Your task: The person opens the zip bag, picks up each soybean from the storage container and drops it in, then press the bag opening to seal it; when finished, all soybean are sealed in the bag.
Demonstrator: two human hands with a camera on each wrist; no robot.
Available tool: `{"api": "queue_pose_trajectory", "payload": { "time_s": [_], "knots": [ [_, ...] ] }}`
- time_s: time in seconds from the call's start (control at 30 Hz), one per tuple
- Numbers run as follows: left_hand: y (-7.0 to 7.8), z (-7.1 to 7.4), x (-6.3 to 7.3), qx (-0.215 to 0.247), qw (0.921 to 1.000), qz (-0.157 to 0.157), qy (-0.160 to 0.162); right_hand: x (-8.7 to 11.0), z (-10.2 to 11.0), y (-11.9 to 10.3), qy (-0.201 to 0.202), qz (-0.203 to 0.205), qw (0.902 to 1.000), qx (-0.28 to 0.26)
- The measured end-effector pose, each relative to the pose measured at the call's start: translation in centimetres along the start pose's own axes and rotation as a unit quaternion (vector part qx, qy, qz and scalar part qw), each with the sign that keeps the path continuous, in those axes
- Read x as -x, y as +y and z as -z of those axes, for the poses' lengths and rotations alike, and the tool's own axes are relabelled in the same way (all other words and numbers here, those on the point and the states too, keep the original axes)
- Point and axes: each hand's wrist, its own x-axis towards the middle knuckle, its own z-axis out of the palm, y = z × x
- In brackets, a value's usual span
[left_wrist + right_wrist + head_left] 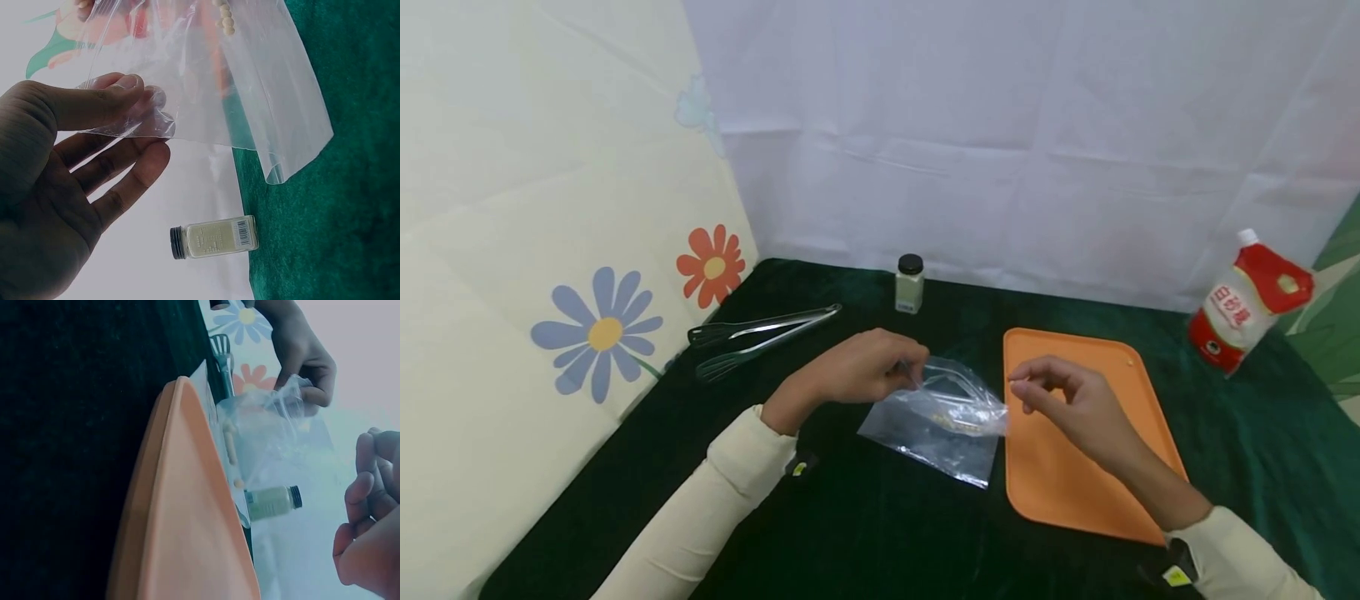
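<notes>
My left hand (880, 367) pinches the top edge of a clear plastic bag (936, 450), holding it up with its lower part close over the dark green cloth. Several small pale beans (226, 22) lie grouped inside the bag. To the right of it, my right hand (1071, 408) hovers above the orange tray (1075, 492), thumb and index fingertips together on what looks like a tiny pale bean. Another bean (1130, 362) lies near the tray's far right corner.
Metal tongs (767, 333) lie at the left of the cloth-covered table. A small jar (909, 287) with a black lid stands behind the bag. At the far right stands a red and white sugar pouch (1243, 308). Hanging cloths back the table.
</notes>
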Motion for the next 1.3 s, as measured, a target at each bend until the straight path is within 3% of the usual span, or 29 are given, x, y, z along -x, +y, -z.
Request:
{"api": "queue_pose_trajectory", "payload": {
  "time_s": [0.33,0.6,0.73,0.8,0.9,1.03,1.17,1.3],
  "knots": [
    [0.2,0.0,-0.1,-0.006,1.0000,0.002,-0.003,-0.7,-0.9,-0.2,-0.022,-0.016,0.9996,-0.003],
    [0.2,0.0,-0.1,-0.006,1.0000,0.006,-0.005,-0.5,-0.1,-0.5,-0.021,-0.039,0.9990,0.005],
    [0.1,-0.1,-0.2,-0.005,1.0000,0.006,-0.007,-0.1,1.6,-0.5,-0.018,-0.037,0.9982,0.044],
    [0.1,-0.1,-0.2,-0.004,0.9999,0.005,-0.008,0.1,2.8,-0.4,-0.039,-0.014,0.9939,0.103],
    [0.0,-0.1,-0.3,-0.002,1.0000,0.002,-0.009,0.4,4.6,-0.2,-0.079,0.023,0.9690,0.233],
    [-0.1,-0.2,-0.2,0.004,1.0000,-0.004,-0.008,1.2,7.3,0.4,-0.129,0.032,0.9166,0.377],
    [-0.3,-0.2,-0.1,0.007,0.9999,-0.006,-0.007,2.4,9.9,1.8,-0.184,-0.015,0.8830,0.432],
    [-0.4,-0.2,-0.1,0.008,0.9999,-0.007,-0.008,3.4,11.8,3.2,-0.257,-0.097,0.8586,0.433]
  ]
}}
